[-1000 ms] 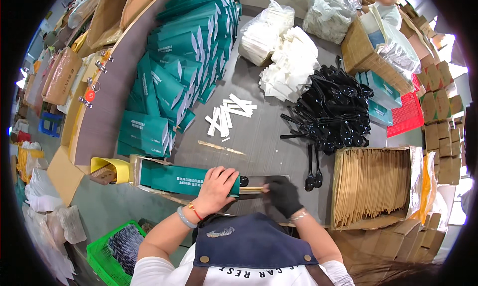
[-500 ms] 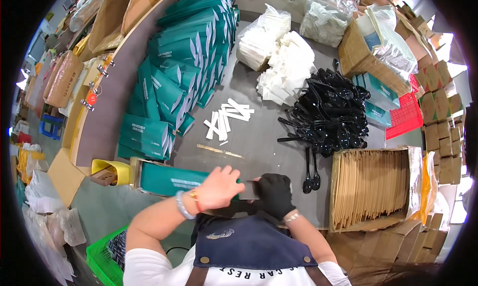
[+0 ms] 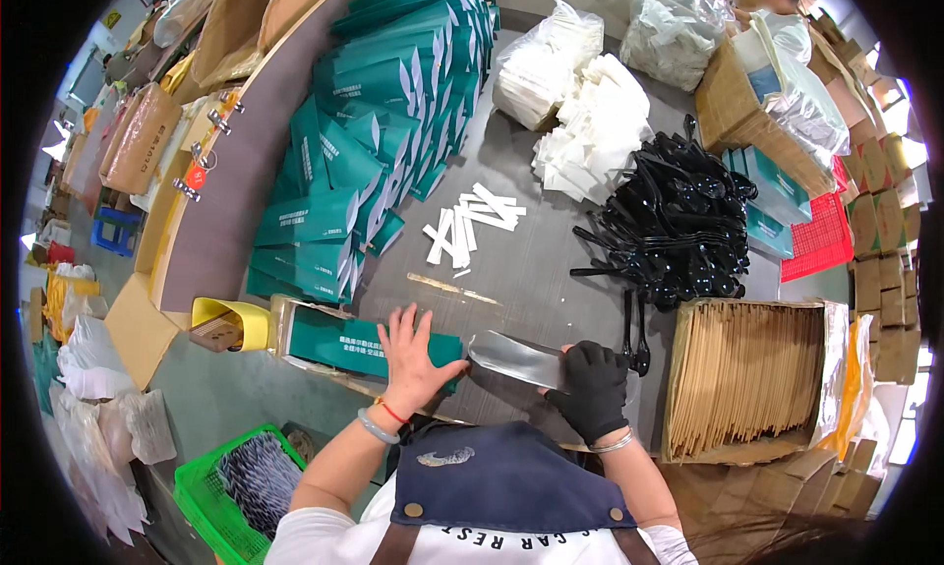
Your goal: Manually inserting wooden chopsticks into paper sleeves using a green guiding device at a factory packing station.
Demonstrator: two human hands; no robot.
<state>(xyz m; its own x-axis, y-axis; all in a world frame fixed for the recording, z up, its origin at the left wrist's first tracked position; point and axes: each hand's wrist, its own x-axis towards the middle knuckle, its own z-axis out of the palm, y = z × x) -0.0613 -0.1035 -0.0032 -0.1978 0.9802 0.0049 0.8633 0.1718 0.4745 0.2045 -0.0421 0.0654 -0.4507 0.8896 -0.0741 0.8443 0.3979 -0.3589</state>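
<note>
My bare left hand [image 3: 413, 363] lies with its fingers spread on the green printed paper sleeves [image 3: 324, 336], which sit in a long narrow box at the table's front edge. To its right, my black-gloved right hand [image 3: 592, 393] grips the end of a shiny, silvery flat strip [image 3: 518, 359]; I cannot tell whether it is film or metal. The strip's free end points left, close to my left thumb. Two black plastic spoons [image 3: 640, 354] lie just beyond the glove, beside a large heap of black spoons [image 3: 678, 221].
Stacked green sleeves [image 3: 383, 122] fill the table's left side. White paper strips [image 3: 462, 233] lie mid-table, with white packets [image 3: 595, 132] behind. A carton of thin brown sticks [image 3: 747, 378] stands at right. A yellow container [image 3: 258, 326] and a green basket [image 3: 202, 491] are at left.
My left hand has spread its fingers flat on the green sleeves. My right hand has moved right, and more of the silvery strip shows. The whole view has shifted slightly.
</note>
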